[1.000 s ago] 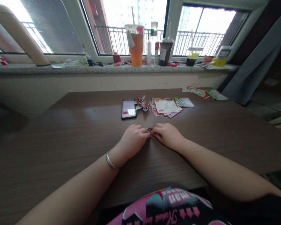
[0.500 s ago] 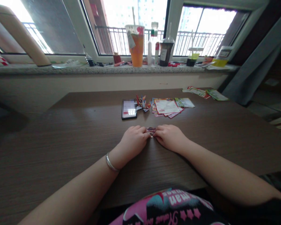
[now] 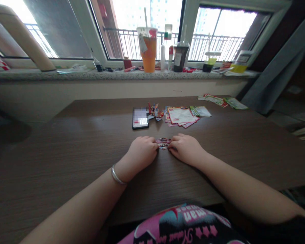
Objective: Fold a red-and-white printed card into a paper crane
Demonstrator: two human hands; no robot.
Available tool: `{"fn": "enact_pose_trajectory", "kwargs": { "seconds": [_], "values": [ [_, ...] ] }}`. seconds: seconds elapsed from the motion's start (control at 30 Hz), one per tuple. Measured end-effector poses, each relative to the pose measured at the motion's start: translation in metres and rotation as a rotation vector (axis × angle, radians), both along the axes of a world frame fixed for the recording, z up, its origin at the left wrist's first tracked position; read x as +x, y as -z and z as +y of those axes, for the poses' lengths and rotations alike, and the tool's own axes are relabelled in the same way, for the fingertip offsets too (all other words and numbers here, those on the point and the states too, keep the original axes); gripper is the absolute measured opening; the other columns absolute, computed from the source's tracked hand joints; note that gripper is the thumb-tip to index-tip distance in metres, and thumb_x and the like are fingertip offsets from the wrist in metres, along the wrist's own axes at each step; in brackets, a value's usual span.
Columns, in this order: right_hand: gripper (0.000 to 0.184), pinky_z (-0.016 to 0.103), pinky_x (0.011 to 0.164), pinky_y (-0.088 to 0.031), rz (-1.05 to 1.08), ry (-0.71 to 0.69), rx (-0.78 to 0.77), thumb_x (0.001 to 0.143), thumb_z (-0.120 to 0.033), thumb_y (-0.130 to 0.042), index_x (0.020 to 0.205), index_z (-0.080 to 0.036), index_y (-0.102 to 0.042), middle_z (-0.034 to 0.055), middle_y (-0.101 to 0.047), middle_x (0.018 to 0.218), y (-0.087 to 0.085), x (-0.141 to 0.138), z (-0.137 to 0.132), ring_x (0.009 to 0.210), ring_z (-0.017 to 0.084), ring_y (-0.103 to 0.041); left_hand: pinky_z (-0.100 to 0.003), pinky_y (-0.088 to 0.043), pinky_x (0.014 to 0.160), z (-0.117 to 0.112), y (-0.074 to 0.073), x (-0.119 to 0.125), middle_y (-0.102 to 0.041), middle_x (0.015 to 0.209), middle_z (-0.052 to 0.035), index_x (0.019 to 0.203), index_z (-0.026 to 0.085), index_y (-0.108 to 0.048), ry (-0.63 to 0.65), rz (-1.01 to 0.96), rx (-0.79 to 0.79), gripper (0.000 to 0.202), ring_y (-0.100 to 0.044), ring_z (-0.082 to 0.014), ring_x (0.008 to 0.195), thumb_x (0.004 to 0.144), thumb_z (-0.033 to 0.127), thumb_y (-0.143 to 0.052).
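Between my two hands, low on the brown table, lies a small piece of folded printed paper in pink and dark colours. The fingers of my left hand are closed on its left end, and a silver bangle circles that wrist. My right hand has its fingers closed on the right end. Fingertips cover both ends of the paper, so only its middle shows.
Beyond my hands lie a phone, a folded colourful paper piece and a stack of printed cards. More cards rest at the far right. On the windowsill stand an orange drink cup and a dark drink cup.
My left hand has slid a little to the left and my right hand slightly to the right. More of the folded paper shows between them.
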State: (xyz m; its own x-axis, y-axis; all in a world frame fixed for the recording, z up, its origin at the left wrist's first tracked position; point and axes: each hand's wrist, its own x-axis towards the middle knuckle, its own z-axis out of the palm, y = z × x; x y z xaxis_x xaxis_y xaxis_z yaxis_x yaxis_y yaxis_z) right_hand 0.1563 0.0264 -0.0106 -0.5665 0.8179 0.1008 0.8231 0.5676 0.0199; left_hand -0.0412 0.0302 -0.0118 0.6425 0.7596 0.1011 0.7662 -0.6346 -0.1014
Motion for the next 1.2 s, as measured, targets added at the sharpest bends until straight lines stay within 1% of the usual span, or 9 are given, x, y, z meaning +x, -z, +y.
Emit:
{"fn": "enact_pose_trajectory", "kwargs": {
  "seconds": [0.2,0.27,0.37,0.5,0.57,0.63,0.8,0.97,1.2],
  "values": [
    [0.02,0.029,0.079,-0.044,0.162,0.037,-0.13,0.086,-0.033,-0.058,0.095,-0.026,-0.075,0.0052,-0.066,0.096,0.006,0.008,0.006,0.094,0.02,-0.059,-0.032,-0.049,0.078,0.004,0.003,-0.007,-0.065,0.094,-0.0077,0.093,0.023,-0.073,-0.043,-0.086,-0.088,0.027,-0.059,-0.0218,0.091,0.086,0.019,-0.048],
    [0.019,0.029,0.082,-0.044,0.222,0.025,-0.181,0.085,-0.033,-0.06,0.095,-0.027,-0.075,0.0051,-0.064,0.095,0.01,0.012,0.011,0.094,0.019,-0.058,-0.031,-0.049,0.08,0.007,0.005,-0.011,-0.064,0.097,-0.0068,0.096,0.025,-0.073,-0.021,-0.114,-0.115,0.028,-0.059,-0.0211,0.093,0.085,0.018,-0.049],
    [0.018,0.03,0.085,-0.043,0.273,-0.015,-0.201,0.084,-0.032,-0.062,0.093,-0.026,-0.076,0.0056,-0.064,0.093,0.016,0.017,0.016,0.093,0.02,-0.056,-0.031,-0.048,0.085,0.012,0.008,-0.016,-0.064,0.095,-0.0066,0.098,0.024,-0.073,0.076,-0.133,-0.132,0.03,-0.058,-0.0195,0.092,0.083,0.014,-0.05],
    [0.019,0.031,0.086,-0.044,0.328,-0.041,-0.147,0.084,-0.031,-0.061,0.088,-0.022,-0.076,0.0058,-0.064,0.095,0.02,0.016,0.016,0.093,0.019,-0.055,-0.034,-0.047,0.091,0.014,0.009,-0.016,-0.062,0.108,-0.0076,0.099,0.023,-0.073,0.166,-0.169,-0.065,0.03,-0.056,-0.0205,0.099,0.082,0.013,-0.05],
    [0.019,0.033,0.089,-0.043,0.331,-0.06,-0.088,0.085,-0.03,-0.06,0.085,-0.021,-0.076,0.0058,-0.066,0.103,0.02,0.014,0.015,0.098,0.02,-0.054,-0.037,-0.044,0.098,0.013,0.01,-0.014,-0.057,0.122,-0.0089,0.099,0.021,-0.073,0.174,-0.188,-0.007,0.028,-0.053,-0.0231,0.11,0.082,0.013,-0.052],
    [0.02,0.034,0.092,-0.042,0.321,-0.084,-0.037,0.085,-0.03,-0.059,0.084,-0.021,-0.076,0.0048,-0.066,0.111,0.019,0.012,0.014,0.102,0.021,-0.052,-0.038,-0.042,0.101,0.012,0.013,-0.012,-0.056,0.128,-0.0105,0.101,0.017,-0.071,0.178,-0.185,0.026,0.027,-0.052,-0.0246,0.114,0.082,0.013,-0.052],
    [0.021,0.033,0.091,-0.044,0.294,-0.141,-0.019,0.087,-0.026,-0.056,0.087,-0.021,-0.076,0.0018,-0.071,0.108,0.019,0.011,0.015,0.099,0.021,-0.054,-0.036,-0.047,0.095,0.014,0.018,-0.008,-0.067,0.106,-0.0102,0.104,0.013,-0.065,0.208,-0.142,0.002,0.028,-0.061,-0.0211,0.099,0.082,0.009,-0.048],
    [0.017,0.035,0.089,-0.045,0.321,-0.15,-0.03,0.085,-0.024,-0.058,0.085,-0.02,-0.075,0.0029,-0.071,0.106,0.022,0.011,0.018,0.096,0.021,-0.057,-0.036,-0.048,0.092,0.014,0.017,-0.007,-0.067,0.098,-0.0093,0.095,0.015,-0.064,0.226,-0.156,0.032,0.019,-0.06,-0.0212,0.099,0.083,0.011,-0.05],
    [0.009,0.033,0.09,-0.045,0.415,-0.212,-0.089,0.083,-0.023,-0.062,0.082,-0.019,-0.07,0.0047,-0.071,0.102,0.027,0.014,0.023,0.097,0.02,-0.06,-0.033,-0.048,0.081,0.015,0.017,-0.007,-0.065,0.087,-0.0076,0.087,0.015,-0.061,0.184,-0.147,0.043,0.013,-0.059,-0.0199,0.085,0.089,0.02,-0.049]
  ]
}}
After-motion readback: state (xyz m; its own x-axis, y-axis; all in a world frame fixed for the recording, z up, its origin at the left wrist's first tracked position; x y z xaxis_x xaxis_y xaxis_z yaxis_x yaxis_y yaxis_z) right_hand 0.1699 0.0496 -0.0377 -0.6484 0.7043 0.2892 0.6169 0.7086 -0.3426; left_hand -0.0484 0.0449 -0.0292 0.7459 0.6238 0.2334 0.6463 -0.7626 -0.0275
